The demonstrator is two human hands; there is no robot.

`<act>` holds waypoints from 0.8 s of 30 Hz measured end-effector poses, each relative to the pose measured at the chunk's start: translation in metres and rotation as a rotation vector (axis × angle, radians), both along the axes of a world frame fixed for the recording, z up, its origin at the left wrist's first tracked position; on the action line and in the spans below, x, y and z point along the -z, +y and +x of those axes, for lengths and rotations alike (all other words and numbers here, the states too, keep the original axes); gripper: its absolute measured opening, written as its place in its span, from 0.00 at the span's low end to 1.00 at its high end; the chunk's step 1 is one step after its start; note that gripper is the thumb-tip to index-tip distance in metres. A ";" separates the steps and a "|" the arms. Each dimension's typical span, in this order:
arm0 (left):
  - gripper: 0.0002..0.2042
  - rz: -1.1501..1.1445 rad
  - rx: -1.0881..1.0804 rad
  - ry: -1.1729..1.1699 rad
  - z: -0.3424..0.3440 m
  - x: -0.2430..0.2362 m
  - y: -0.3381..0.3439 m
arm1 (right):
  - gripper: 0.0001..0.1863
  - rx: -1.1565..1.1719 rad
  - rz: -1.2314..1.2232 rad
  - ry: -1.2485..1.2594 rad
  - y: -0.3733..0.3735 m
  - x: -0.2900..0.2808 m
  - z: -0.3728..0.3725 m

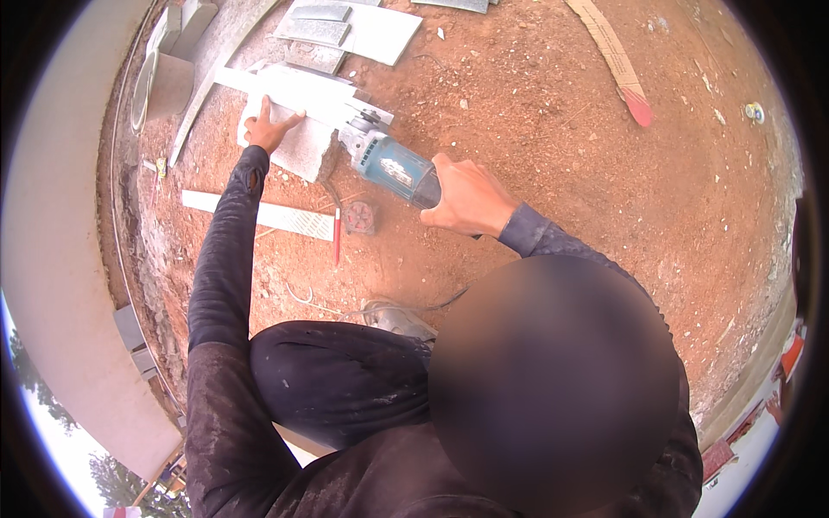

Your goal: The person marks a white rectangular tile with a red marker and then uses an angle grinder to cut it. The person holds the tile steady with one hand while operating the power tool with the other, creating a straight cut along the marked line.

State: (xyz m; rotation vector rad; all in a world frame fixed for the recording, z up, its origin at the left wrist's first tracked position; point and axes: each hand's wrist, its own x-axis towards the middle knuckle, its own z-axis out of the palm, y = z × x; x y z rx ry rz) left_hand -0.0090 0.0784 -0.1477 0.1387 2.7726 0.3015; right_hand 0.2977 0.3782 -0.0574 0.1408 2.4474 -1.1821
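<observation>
We are crouched over bare red earth, cutting a grey stone slab (298, 142) with a blue angle grinder (390, 162). Taking the slab as our landmark: the grinder comes in from its right edge, its guarded disc end (363, 129) touching or just above the slab's near right corner, under a pale straight strip (302, 91) that lies across the slab's top. Our right hand (466, 197) is clenched around the rear of the grinder body, to the right of the slab and well clear of the disc. Our left hand (269, 128) rests flat, fingers spread and grasping nothing, on the slab's left part, pressing it down just beside the strip. To do this cut well, we judge that we should keep the disc running true along the strip's edge, hold the left hand's weight steady so the slab cannot shift on the loose ground, and keep those fingers apart from the disc's path. Just below the slab lie a long pale narrow strip (259, 214), a red pencil (337, 237) and a small reddish box (359, 217). Beyond the slab, more grey slabs (345, 30) are stacked.
</observation>
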 end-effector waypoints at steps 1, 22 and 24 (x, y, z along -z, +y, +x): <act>0.60 -0.008 0.002 0.001 0.000 0.000 0.000 | 0.32 0.001 -0.003 -0.009 0.000 -0.001 0.000; 0.61 0.009 0.006 -0.004 -0.003 0.001 -0.002 | 0.34 0.021 -0.028 0.042 0.003 0.022 0.012; 0.61 0.006 0.006 -0.007 -0.002 0.000 0.000 | 0.34 0.024 -0.026 0.045 0.005 0.024 0.014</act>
